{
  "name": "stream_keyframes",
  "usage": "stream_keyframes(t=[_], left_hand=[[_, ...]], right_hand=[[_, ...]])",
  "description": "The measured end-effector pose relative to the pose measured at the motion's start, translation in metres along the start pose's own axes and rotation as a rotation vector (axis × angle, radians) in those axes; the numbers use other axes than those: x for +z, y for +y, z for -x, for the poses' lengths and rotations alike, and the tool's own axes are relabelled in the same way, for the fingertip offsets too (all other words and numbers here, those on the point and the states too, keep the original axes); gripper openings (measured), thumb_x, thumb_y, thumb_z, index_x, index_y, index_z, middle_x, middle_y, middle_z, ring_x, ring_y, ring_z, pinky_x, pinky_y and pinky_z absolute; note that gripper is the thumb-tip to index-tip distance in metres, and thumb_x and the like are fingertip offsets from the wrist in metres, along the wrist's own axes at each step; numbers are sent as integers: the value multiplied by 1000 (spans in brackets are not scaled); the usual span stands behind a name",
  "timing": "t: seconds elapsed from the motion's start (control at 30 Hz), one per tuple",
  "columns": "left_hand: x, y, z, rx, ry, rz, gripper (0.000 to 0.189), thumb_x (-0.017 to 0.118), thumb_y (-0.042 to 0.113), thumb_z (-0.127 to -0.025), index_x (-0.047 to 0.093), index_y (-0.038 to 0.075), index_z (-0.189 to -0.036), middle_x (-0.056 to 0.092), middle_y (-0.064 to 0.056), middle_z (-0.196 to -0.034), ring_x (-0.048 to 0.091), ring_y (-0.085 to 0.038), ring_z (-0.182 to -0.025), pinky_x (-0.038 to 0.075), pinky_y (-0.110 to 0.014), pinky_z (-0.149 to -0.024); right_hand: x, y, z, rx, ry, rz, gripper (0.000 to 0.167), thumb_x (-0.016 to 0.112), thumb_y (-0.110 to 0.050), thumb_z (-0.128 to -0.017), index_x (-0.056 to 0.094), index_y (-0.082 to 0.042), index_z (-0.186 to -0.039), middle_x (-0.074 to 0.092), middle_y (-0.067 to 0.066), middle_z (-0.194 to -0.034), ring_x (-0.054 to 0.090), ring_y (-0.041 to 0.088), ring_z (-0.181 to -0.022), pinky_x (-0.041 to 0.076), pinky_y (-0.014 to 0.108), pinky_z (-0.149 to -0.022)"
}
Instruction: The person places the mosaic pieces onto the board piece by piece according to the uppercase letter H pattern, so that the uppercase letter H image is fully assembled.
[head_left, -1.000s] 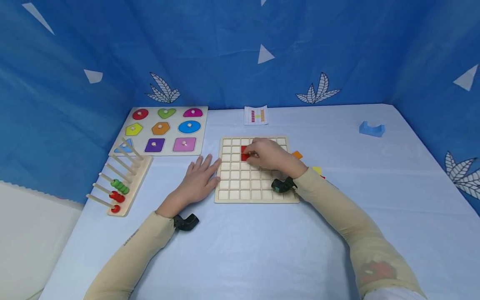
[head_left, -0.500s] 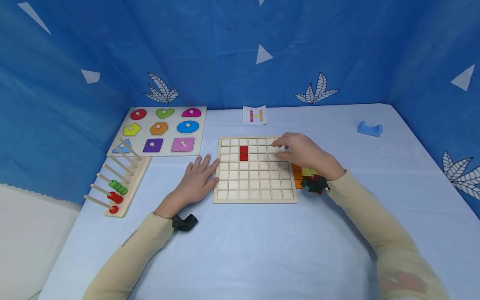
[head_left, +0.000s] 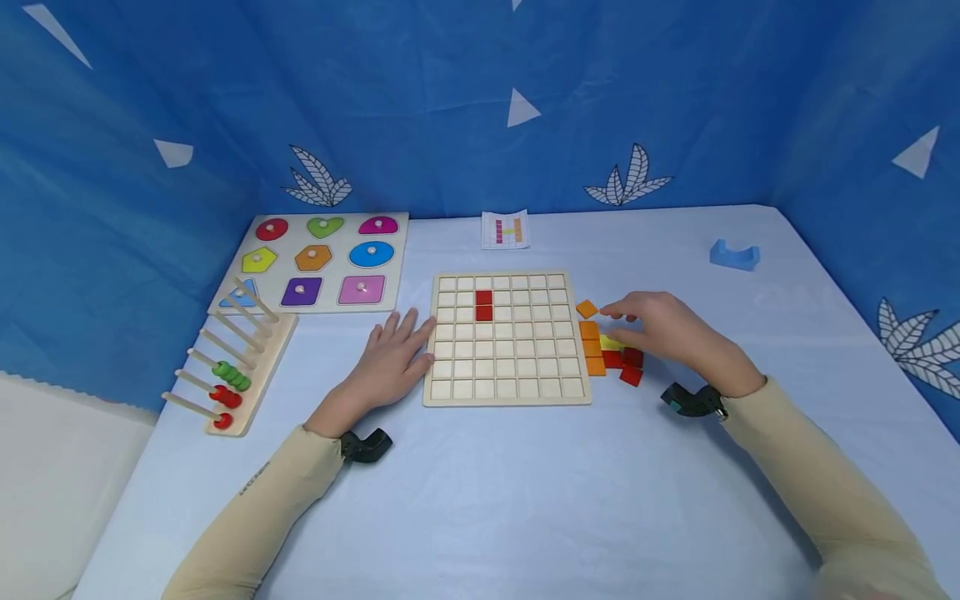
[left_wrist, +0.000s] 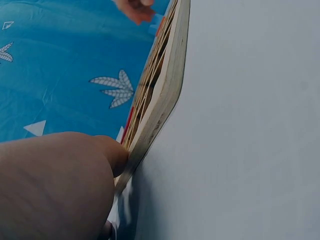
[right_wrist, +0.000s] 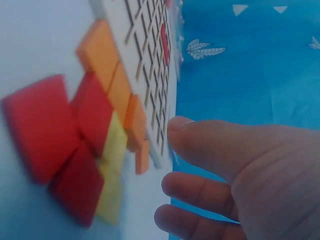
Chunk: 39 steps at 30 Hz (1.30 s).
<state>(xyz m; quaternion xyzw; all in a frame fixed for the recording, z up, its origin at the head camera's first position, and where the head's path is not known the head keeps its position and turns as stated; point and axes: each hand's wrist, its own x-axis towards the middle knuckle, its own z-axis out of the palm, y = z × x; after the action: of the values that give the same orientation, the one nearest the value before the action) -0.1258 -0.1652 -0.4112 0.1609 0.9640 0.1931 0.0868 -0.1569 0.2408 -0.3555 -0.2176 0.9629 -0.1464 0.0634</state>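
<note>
A wooden grid board (head_left: 510, 375) lies mid-table, with two red square tiles (head_left: 483, 306) seated one above the other in its upper left part. My left hand (head_left: 386, 362) rests flat with spread fingers, its fingertips and thumb at the board's left edge; the left wrist view shows the thumb against that edge. Just right of the board my right hand (head_left: 667, 329) hovers, thumb and fingers apart and nothing between them. Under and beside it lie orange tiles (head_left: 591, 348), yellow tiles (head_left: 611, 342) and loose red tiles (right_wrist: 40, 127), partly covered by the hand in the head view.
A shape puzzle board (head_left: 330, 292) stands at the back left, with a wooden peg rack (head_left: 262, 375) of beads before it. A small pattern card (head_left: 505, 230) lies behind the grid board. At the back right sits a blue cradle-shaped block (head_left: 735, 256).
My right hand has left the red tiles on the board and moved right to the loose tile pile, uncovering the grid. My left hand stays at the board's left edge.
</note>
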Motion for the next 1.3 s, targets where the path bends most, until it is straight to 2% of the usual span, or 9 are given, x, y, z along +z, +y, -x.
stream_keyframes(t=[0.33,0.53,0.77,1.03,1.3], left_hand=[[-1,-1,1,-2,6,4,63,47,34,-104,31,11,-161,17,-22,-170,4,-48,-158,6,-70,-123],[-2,-2,1,-5,8,5,64,47,34,-104,31,11,-161,17,-22,-170,3,-48,-158,5,-70,-124],[-2,-3,2,-9,11,12,64,47,33,-104,30,10,-161,16,-22,-170,3,-48,-158,5,-70,-124],[0,-4,1,-3,21,21,64,45,34,-103,31,10,-161,17,-23,-170,4,-49,-158,5,-70,-123],[0,-2,1,-10,13,13,64,46,34,-104,31,10,-161,17,-22,-170,3,-48,-158,5,-70,-123]], right_hand=[[9,21,29,-20,53,-25,42,84,-16,-82,74,-3,-121,77,14,-108,70,27,-95,60,48,-85],[15,30,38,-47,74,-62,41,88,-13,-78,77,-5,-117,78,9,-104,69,21,-91,62,41,-80],[20,36,37,-73,70,-122,34,87,-10,-79,79,-8,-112,75,6,-99,65,17,-88,58,25,-75],[19,37,35,-59,52,-146,30,84,-6,-80,80,-9,-110,72,6,-100,61,16,-89,56,25,-74],[24,39,36,-43,59,-149,32,84,-5,-77,79,-7,-108,72,6,-99,59,16,-87,54,24,-72]])
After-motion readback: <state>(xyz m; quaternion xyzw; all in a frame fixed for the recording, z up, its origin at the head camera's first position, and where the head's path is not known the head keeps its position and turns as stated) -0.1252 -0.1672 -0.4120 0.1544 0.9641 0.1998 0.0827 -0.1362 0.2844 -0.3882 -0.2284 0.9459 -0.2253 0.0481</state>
